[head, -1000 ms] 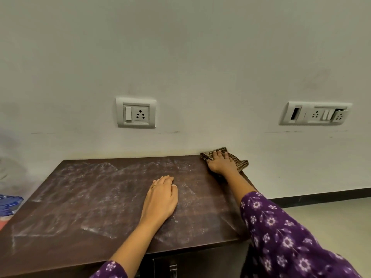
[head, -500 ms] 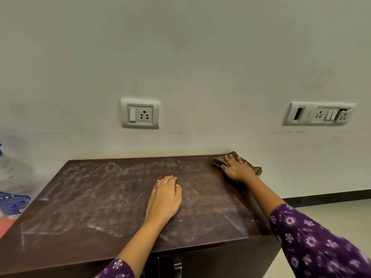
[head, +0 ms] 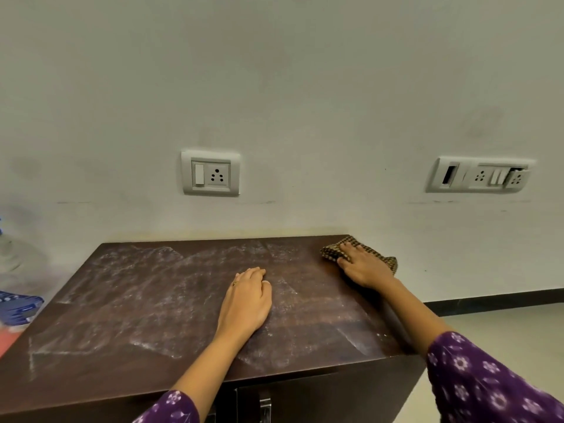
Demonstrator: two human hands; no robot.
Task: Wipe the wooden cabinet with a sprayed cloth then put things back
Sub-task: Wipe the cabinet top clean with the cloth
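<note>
A dark brown wooden cabinet (head: 128, 303) stands against the wall, its top streaked with whitish dust. My right hand (head: 364, 267) presses a brown checked cloth (head: 334, 250) flat on the top's far right corner, part of the cloth hanging past the right edge. My left hand (head: 245, 300) lies palm down on the middle of the top, fingers together, holding nothing. A ring shows on one finger.
Two white socket plates sit on the wall, one (head: 210, 173) above the cabinet and one (head: 480, 175) to the right. A clear bottle with a blue label (head: 16, 303) stands left of the cabinet. Pale floor and a dark skirting (head: 494, 300) lie on the right.
My right hand has stayed on the cloth at the far right corner, sliding it slightly rightward over the edge. My left hand stayed put. The view shifted a little.
</note>
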